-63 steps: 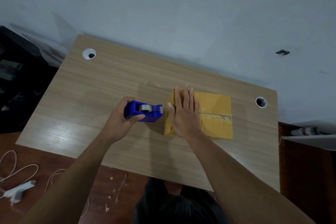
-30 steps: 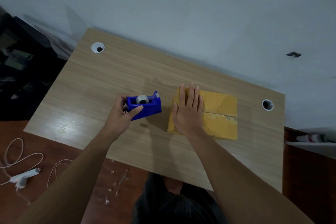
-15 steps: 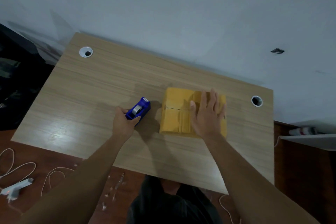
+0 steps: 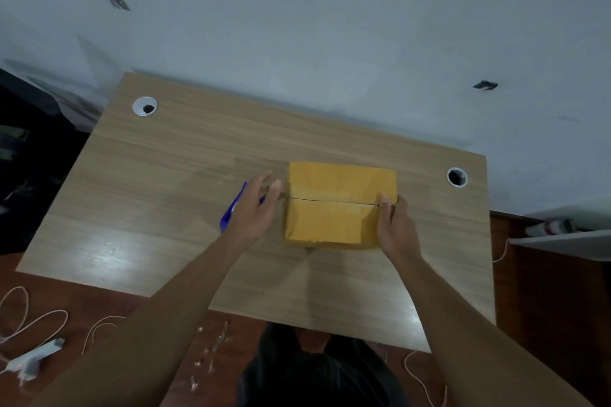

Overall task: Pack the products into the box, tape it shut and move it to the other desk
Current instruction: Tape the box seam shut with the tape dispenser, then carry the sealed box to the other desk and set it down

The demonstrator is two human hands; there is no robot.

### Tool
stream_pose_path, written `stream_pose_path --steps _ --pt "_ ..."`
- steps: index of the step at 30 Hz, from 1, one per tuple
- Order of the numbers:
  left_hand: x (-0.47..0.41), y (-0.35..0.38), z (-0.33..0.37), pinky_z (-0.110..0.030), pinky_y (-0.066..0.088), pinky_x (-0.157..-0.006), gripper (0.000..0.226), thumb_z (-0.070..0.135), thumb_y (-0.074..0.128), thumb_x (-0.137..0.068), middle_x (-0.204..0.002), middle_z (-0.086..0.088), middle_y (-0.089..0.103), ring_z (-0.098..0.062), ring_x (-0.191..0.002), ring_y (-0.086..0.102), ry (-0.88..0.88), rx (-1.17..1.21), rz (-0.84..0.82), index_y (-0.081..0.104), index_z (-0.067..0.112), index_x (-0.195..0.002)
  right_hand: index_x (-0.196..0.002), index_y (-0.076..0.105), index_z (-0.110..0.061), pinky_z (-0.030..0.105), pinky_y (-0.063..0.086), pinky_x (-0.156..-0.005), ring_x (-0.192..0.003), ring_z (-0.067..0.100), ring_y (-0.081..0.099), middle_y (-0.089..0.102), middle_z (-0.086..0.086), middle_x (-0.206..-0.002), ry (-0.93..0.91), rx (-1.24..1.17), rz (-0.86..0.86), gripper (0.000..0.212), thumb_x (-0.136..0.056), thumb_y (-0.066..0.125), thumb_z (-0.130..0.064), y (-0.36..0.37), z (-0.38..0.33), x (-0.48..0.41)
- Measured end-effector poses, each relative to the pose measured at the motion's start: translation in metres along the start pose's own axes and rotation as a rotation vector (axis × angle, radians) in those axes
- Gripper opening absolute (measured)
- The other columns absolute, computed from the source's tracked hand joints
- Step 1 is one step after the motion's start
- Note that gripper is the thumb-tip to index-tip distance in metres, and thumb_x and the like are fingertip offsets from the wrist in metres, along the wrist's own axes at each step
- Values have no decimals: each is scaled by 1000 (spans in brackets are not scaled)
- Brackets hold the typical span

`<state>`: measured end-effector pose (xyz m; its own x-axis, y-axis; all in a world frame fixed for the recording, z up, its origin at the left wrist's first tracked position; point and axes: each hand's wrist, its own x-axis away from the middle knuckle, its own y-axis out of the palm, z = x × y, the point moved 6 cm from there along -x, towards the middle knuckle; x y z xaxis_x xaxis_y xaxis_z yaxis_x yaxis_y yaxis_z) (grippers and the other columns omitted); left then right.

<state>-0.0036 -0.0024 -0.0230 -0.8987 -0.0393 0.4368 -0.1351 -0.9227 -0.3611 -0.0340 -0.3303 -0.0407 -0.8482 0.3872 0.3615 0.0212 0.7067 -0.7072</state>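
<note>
While the right hand (image 4: 396, 228) grips the box's (image 4: 340, 205) right edge, the left hand (image 4: 253, 208) hovers open beside its left edge.

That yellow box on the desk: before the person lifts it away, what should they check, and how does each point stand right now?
1. Flaps closed: ok, the box top lies flat.
2. Seam taped: cannot tell; a dark line still runs across the middle.
3. Right hand gripping: ok, it clasps the box's right side.
4. Left hand gripping: not ok, it is open beside the box's left side, short of touching.
5. Tape dispenser clear of the box: ok, it lies left of it, partly behind the left hand.
6. Desk around the box: ok, bare.
</note>
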Motion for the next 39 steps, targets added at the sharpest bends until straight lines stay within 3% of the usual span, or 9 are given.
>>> stream_pose_path --steps 2,4,6,8,13,15,22,33,39 --pt "12 19 17 -23 37 -109 61 52 46 -115 -152 18 46 -1 -140 47 -34 59 -154 34 30 -171 -143 48 -11 38 39 -81 -117 39 64 66 15 -128 26 -4 -13 60 -110 27 -58 0 -1 2" --pt "18 33 22 -17 41 -109 51 47 45 -116 -146 31 47 18 -133 51 2 89 -235 34 41 -166 -140 49 -12 37 38 -79 -112 36 64 65 11 -120 38 -13 -21 59 -110 27 -58 0 -1 2" --pt "20 41 21 3 42 -94 37 36 44 -119 -134 37 53 39 -107 50 42 74 -252 38 46 -154 -140 49 -13 37 39 -79 -105 31 62 65 9 -120 45 -27 -28 60 -110 28 -59 1 -1 1" --pt "21 42 16 8 40 -84 42 31 43 -119 -134 31 56 43 -100 48 40 61 -241 38 43 -159 -142 47 -14 38 40 -79 -99 25 57 62 4 -116 47 -35 -37 61 -109 27 -61 1 0 0" --pt "17 41 7 -4 39 -94 57 43 38 -118 -144 35 43 16 -125 45 14 -5 -249 21 44 -173 -138 46 -17 39 42 -78 -95 27 58 63 1 -111 53 -44 -43 58 -108 26 -62 2 2 1" --pt "16 42 3 -16 36 -107 60 49 36 -118 -152 30 37 2 -138 36 -1 -13 -248 15 46 -174 -137 46 -16 39 43 -78 -94 26 58 63 2 -112 49 -46 -45 56 -109 26 -61 2 1 1" --pt "6 44 -15 -47 31 -131 59 62 35 -113 -176 18 32 -18 -161 34 -92 -23 -259 12 62 -168 -136 46 -18 39 43 -79 -93 26 57 62 0 -109 61 -74 -58 55 -109 26 -61 2 4 4" --pt "-11 56 -10 -47 35 -131 50 50 44 -115 -167 22 44 -13 -157 41 -117 101 -339 33 59 -164 -147 42 -18 36 43 -83 -108 25 61 60 2 -127 69 -219 37 53 -112 25 -54 2 22 28" --pt "-13 73 -14 -54 47 -121 55 60 51 -110 -165 17 50 -17 -147 53 -146 178 -437 34 64 -161 -145 40 -24 36 44 -77 -99 23 64 64 -2 -118 126 -267 52 51 -111 22 -57 -5 39 47"
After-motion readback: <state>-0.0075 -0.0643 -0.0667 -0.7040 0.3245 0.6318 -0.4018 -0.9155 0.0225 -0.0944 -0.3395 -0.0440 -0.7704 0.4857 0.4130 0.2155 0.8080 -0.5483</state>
